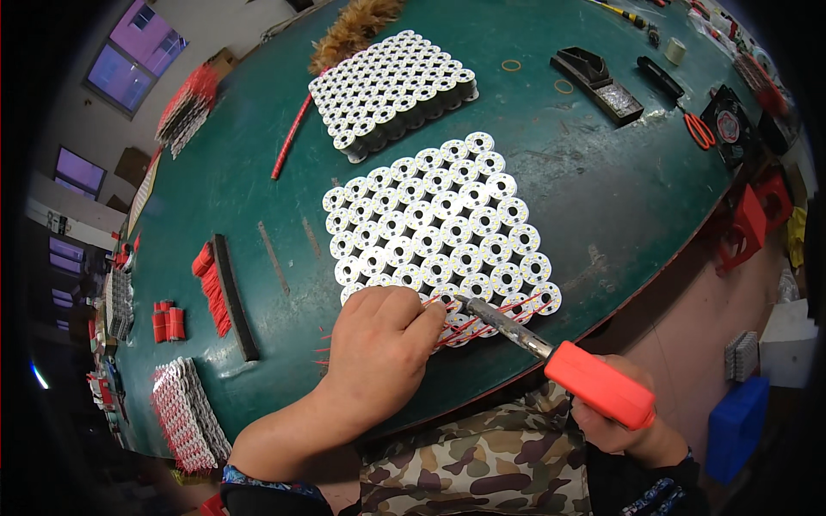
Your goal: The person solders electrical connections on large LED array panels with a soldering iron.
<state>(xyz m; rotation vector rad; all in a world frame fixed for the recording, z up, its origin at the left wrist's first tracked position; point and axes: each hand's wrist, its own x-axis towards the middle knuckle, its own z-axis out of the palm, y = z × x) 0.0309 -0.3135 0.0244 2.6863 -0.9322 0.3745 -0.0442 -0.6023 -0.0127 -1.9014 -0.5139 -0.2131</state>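
A panel of round white LED circuit boards (pixel 445 204) lies flat on the green table in front of me. My left hand (pixel 374 353) rests over its near edge, thumb and fingertips pinched together on a thin red wire. Several more red wires (pixel 525 308) lie across the nearest row of discs. My right hand (pixel 613 428) grips the red handle of a soldering iron (pixel 598 384) from below. The iron's metal tip meets the board right beside my left fingertips; whether it touches the wire or the pad, I cannot make out.
Behind the panel stands a stack of similar panels (pixel 391 86), with a feather duster (pixel 348 34) next to it. Red wire pieces (pixel 215 292) lie by a dark bar (pixel 234 297) at left. Wired boards (pixel 188 413) sit near left. Orange-handled scissors (pixel 699 131) and a black tray (pixel 598 84) are far right.
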